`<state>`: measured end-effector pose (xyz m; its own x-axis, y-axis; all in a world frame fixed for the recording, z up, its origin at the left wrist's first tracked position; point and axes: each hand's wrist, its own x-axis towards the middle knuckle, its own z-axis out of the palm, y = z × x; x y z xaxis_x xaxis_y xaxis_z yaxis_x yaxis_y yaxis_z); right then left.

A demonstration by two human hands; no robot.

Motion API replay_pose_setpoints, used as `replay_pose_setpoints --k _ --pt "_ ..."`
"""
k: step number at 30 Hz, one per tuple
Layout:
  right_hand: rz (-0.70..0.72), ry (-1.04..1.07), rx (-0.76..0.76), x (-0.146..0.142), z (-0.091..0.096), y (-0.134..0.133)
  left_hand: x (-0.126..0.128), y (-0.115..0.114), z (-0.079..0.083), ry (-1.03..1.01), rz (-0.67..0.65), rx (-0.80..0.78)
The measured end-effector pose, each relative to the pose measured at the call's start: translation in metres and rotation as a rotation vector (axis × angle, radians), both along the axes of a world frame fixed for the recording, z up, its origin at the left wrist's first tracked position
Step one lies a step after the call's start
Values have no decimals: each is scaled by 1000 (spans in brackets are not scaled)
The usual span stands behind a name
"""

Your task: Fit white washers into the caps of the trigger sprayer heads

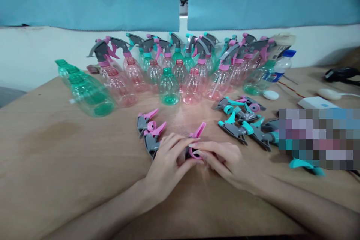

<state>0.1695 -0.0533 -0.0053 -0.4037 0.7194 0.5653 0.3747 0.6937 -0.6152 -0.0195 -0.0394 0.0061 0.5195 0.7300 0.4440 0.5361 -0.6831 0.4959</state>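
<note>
Between my two hands, low over the front middle of the table, is a grey and pink spray bottle trigger head (199, 130). My left hand (171, 157) is closed around its grey body, which is mostly hidden by the fingers. My right hand (225, 159) has its fingertips closed on the pink collar ring (194, 153). Just left of my left hand lie two more pink-and-grey trigger heads, a nearer one (151, 143) and a farther one (144, 123). Right of my right hand lie several grey and turquoise trigger heads (236, 130).
Open-necked green bottles (169, 90) and pink bottles (192, 92) stand in front of rows of bottles with trigger heads. Tilted green bottles (90, 95) are at left. A blue-capped bottle (282, 65), a white box (317, 103) and cables are at right. A blurred patch covers the right side.
</note>
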Motion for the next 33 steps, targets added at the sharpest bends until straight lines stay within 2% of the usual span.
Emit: replay_pose_setpoints --k 12,21,33 --pt "-117 87 -198 -1 1 2 -1 1 0 -11 -25 34" --pt "-116 20 -68 0 4 3 -5 3 3 34 -10 138" --pt "-84 -78 -109 -1 5 6 -8 8 0 140 -23 277"
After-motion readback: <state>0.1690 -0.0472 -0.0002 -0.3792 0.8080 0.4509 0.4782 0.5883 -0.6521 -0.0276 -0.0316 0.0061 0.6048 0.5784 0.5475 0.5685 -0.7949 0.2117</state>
